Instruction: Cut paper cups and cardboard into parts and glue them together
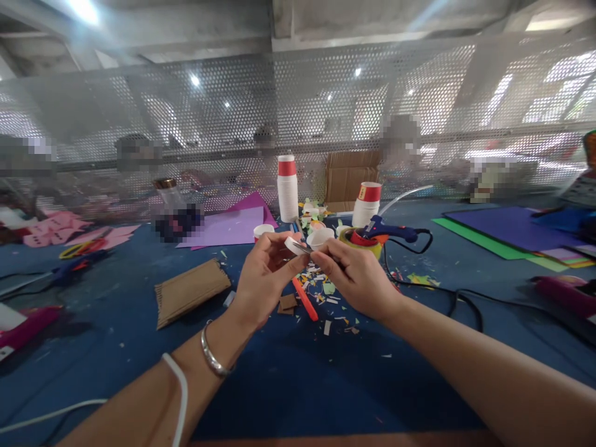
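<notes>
Bare forearms reach forward from the lower edge, the left (149, 385) crossed by a white cable (183, 391) and ringed at the wrist by a silver metal bracelet (212, 352). Both hands are close together: the left hand (263, 270) pinches a small, curved white paper piece (292, 246) between thumb and fingers, while the right hand (361, 273) is closed around a slim, silver-tipped tool (303, 249) whose tip meets the paper's near edge.

Working well here likely means a light pinch, since thin paper would crease under pressure. The left fingertips should sit behind the tool's path, and the paper is better turned to the tip than the wrist twisted. Drawing both hands slightly nearer the body would keep the knuckles off the open white paper cup (320, 236) just beyond them.

The right fingers cover the tool's grip, so whether it is scissors or tweezers cannot be told. The paper's far side is hidden too. Beyond the right hand, a blue glue gun (395, 232) overlaps a yellow tape roll (376, 248), hiding part of it. Past the perforated screen (326, 93), shapes are blurred.
</notes>
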`<state>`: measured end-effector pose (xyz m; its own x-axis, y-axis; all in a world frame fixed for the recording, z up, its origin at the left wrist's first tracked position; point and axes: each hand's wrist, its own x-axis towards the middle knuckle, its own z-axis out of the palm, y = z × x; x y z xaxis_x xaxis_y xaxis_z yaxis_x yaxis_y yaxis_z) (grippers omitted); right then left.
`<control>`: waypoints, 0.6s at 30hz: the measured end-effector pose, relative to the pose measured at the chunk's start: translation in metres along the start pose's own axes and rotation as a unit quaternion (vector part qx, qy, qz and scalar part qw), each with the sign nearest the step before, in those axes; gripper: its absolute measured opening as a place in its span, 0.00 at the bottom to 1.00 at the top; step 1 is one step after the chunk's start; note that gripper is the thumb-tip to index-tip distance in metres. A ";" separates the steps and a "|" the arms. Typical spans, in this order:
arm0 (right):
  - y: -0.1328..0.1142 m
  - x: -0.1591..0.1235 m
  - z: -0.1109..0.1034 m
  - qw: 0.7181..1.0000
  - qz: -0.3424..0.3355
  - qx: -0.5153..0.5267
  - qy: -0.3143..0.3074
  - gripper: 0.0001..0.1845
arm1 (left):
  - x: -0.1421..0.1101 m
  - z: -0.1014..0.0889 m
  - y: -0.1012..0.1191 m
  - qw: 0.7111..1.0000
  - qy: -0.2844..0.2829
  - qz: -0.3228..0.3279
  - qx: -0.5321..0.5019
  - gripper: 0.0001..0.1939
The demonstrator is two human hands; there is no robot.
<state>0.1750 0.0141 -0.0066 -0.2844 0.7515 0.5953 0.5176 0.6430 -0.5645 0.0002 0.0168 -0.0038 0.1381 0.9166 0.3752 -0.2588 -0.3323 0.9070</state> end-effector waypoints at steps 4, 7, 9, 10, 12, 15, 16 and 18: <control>0.000 0.001 0.000 1.000 -0.008 -0.003 0.002 0.18 | 0.001 -0.001 0.001 1.000 0.011 0.014 0.011 0.20; 0.000 0.002 0.000 1.000 -0.002 -0.011 -0.001 0.18 | 0.002 -0.003 0.001 1.000 0.016 0.018 0.007 0.20; -0.001 0.002 0.000 1.000 0.001 -0.015 -0.003 0.18 | 0.003 -0.003 0.001 1.000 0.011 0.013 0.003 0.20; -0.001 0.002 0.000 1.000 0.003 -0.015 -0.002 0.18 | 0.003 -0.003 0.001 1.000 0.009 0.009 0.001 0.21; -0.002 0.002 0.001 1.000 0.005 -0.013 -0.002 0.18 | 0.002 -0.002 0.001 1.000 0.011 -0.004 -0.008 0.21; -0.002 0.001 0.001 1.000 0.004 -0.012 -0.001 0.18 | 0.001 0.001 0.004 0.998 0.021 -0.037 -0.038 0.21; -0.003 0.001 0.001 1.000 0.003 -0.012 -0.001 0.18 | 0.000 0.002 0.006 0.998 0.023 -0.044 -0.050 0.21; -0.003 0.000 0.001 1.000 0.000 -0.012 0.001 0.17 | -0.001 0.004 0.008 0.996 0.026 -0.046 -0.067 0.20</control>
<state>0.1726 0.0126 -0.0053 -0.2832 0.7508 0.5967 0.5360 0.6398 -0.5507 0.0021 0.0125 0.0041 0.1183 0.9531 0.2784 -0.3741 -0.2170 0.9017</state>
